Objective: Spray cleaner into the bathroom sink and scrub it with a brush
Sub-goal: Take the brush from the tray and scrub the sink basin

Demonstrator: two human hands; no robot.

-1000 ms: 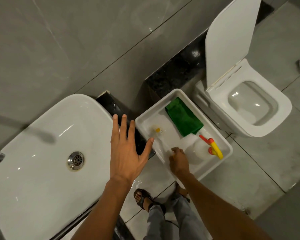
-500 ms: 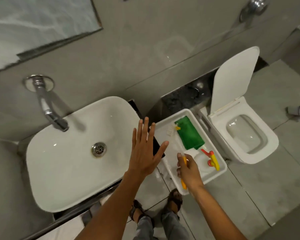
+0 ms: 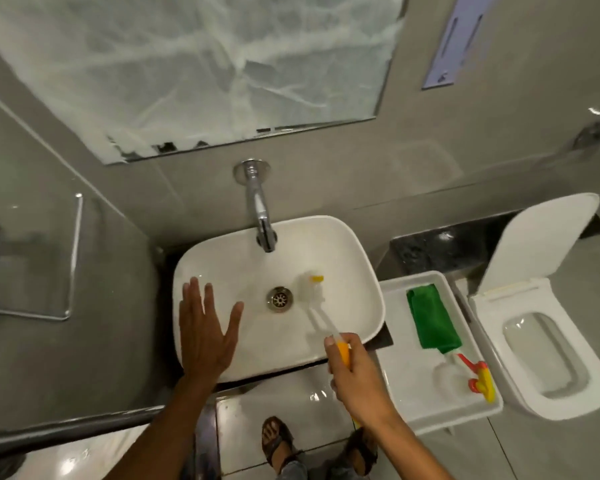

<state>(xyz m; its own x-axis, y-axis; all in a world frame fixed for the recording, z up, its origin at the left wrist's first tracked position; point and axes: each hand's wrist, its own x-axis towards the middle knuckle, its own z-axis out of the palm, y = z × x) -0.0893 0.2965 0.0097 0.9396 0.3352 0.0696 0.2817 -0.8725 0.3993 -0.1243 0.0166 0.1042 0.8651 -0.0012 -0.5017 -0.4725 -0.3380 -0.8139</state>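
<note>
The white sink point(image 3: 222, 258) sits below a chrome tap point(image 3: 262, 216), with a metal drain point(image 3: 279, 299) in its middle. My right hand point(image 3: 355, 379) grips the yellow handle of a brush point(image 3: 317, 303); its white bristle head with a yellow tip lies inside the basin just right of the drain. My left hand point(image 3: 205, 330) is flat with fingers spread over the sink's left front rim, holding nothing. A clear spray bottle point(image 3: 465, 374) with a red and yellow trigger lies in the white tray point(image 3: 399, 375) to the right of the sink.
A green cloth point(image 3: 430, 320) lies in the tray beside the bottle. A white toilet point(image 3: 548, 341) with its lid up stands at the far right. A smeared mirror point(image 3: 205, 64) hangs above the tap. My sandalled feet point(image 3: 278, 441) are on the tiled floor below.
My right hand has lifted the brush out of the tray and carried it left into the sink. My left hand moved from the sink's right edge to its left rim. The view swung left.
</note>
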